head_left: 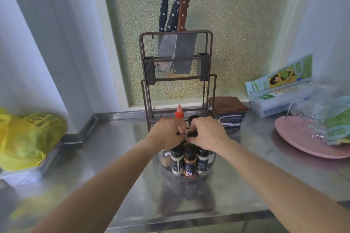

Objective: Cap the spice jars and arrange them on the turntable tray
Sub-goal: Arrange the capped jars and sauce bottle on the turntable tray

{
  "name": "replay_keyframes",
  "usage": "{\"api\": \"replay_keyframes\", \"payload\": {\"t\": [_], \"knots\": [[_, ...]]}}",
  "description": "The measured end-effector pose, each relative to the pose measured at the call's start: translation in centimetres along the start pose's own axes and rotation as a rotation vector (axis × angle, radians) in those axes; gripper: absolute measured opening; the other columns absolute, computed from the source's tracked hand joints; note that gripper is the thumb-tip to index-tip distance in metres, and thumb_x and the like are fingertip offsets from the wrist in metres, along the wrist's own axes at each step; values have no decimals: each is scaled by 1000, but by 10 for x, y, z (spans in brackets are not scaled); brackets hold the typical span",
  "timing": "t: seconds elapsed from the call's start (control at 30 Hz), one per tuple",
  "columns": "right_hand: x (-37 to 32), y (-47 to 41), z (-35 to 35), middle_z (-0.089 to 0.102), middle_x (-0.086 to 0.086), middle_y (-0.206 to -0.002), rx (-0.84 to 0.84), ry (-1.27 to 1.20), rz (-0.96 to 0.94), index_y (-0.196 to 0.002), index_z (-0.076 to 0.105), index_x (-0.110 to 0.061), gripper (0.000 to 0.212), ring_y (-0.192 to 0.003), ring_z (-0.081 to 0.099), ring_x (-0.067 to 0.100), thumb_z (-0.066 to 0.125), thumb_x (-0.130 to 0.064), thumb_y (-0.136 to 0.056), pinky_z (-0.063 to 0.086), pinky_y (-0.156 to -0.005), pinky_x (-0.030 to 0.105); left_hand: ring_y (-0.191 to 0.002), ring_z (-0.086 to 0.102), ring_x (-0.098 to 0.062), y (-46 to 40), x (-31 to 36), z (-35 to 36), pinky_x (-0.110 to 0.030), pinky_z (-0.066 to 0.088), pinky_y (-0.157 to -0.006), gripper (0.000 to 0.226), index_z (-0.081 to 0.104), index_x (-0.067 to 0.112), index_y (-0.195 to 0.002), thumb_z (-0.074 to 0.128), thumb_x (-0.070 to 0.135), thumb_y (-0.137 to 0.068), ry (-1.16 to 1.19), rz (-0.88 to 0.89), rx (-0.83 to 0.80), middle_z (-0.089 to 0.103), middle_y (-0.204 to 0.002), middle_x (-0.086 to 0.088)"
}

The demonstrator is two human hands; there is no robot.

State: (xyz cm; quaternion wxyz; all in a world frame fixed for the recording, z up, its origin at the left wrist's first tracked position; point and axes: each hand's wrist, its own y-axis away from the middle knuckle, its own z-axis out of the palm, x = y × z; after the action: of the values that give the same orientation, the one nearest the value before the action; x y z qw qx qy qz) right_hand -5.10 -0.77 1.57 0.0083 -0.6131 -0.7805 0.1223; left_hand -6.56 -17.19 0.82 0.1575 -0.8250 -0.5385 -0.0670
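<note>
A clear round turntable tray (208,166) stands on the steel counter in the middle. Three spice jars with black caps show at its front: a pale one (176,161), an orange-brown one (189,161) and a dark one (202,160). More jars sit behind, hidden under my hands. My left hand (166,132) grips a jar at the tray's back left. My right hand (207,132) pinches a black cap (191,134) over it. A bottle with a red nozzle (179,113) rises behind my left hand.
A brown wire knife rack (176,58) with cleavers stands right behind the tray. Folded cloths (227,108) lie to its right. A pink plate (303,142) with plastic wrap sits far right, a yellow bag (28,138) on a tray far left.
</note>
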Motion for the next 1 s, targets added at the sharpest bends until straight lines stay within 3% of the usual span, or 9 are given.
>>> {"api": "replay_keyframes", "payload": {"t": [0.13, 0.27, 0.4, 0.47, 0.53, 0.6, 0.73, 0.8, 1.0], "knots": [[7, 11, -5, 75, -4, -110, 94, -151, 28, -110, 75, -25, 25, -102, 70, 19, 70, -41, -91, 57, -84, 35, -91, 69, -23, 11, -2, -4, -35, 56, -78, 22, 75, 24, -96, 54, 31, -95, 42, -48, 148, 76, -98, 3], [39, 34, 1, 70, -3, -117, 244, -316, 225, -118, 70, -22, 23, -105, 69, 16, 67, -24, -95, 50, -87, 28, -102, 65, -29, 42, -19, -8, -39, 55, -84, 30, 64, 21, -119, 55, 30, -92, 127, -290, 348, 67, -118, -2], [61, 58, 35, 65, 4, -137, 78, -534, 447, -137, 59, -14, 44, -107, 72, 30, 61, -14, -93, 54, -98, 38, -120, 59, -29, 75, -33, 18, -39, 47, -96, 52, 49, 16, -138, 58, 35, -90, 233, -510, 137, 59, -135, -6], [57, 66, 48, 58, 1, -138, -24, -698, 500, -145, 50, -15, 53, -83, 77, 27, 61, -14, -93, 59, -78, 36, -111, 66, -31, 82, -33, 33, -39, 51, -95, 64, 43, 13, -143, 62, 36, -87, 364, -581, 35, 56, -140, -8], [50, 70, 57, 55, 1, -133, -99, -829, 537, -148, 43, -16, 58, -64, 73, 22, 62, -11, -94, 54, -55, 30, -87, 74, -29, 84, -27, 42, -37, 60, -70, 69, 38, 11, -145, 67, 34, -87, 555, -646, -35, 59, -132, -7], [40, 71, 62, 64, 0, -123, -142, -855, 519, -147, 42, -19, 54, -60, 71, 22, 57, -10, -96, 55, -52, 30, -71, 76, -30, 83, -19, 51, -36, 62, -54, 60, 40, 12, -137, 66, 35, -88, 670, -681, -42, 69, -111, -10], [31, 66, 72, 72, 8, -112, -113, -604, 395, -140, 42, -27, 51, -82, 77, 32, 46, -18, -90, 64, -73, 45, -110, 64, -38, 80, -9, 70, -45, 53, -93, 49, 42, 11, -133, 46, 39, -92, 368, -531, 35, 62, -126, -15], [34, 63, 75, 72, 9, -115, -99, -553, 365, -141, 39, -30, 56, -86, 76, 35, 44, -16, -86, 63, -76, 48, -117, 57, -39, 78, -6, 75, -46, 48, -95, 39, 42, 10, -133, 45, 25, -97, 330, -492, 61, 57, -128, -15], [39, 57, 80, 72, 9, -100, -103, -658, 385, -132, 47, -20, 37, -52, 75, 20, 48, -12, -96, 65, -57, 42, -114, 58, -40, 74, -11, 83, -44, 50, -92, 39, 45, 7, -130, 48, 12, -91, 323, -508, 123, 63, -124, -18]]}}
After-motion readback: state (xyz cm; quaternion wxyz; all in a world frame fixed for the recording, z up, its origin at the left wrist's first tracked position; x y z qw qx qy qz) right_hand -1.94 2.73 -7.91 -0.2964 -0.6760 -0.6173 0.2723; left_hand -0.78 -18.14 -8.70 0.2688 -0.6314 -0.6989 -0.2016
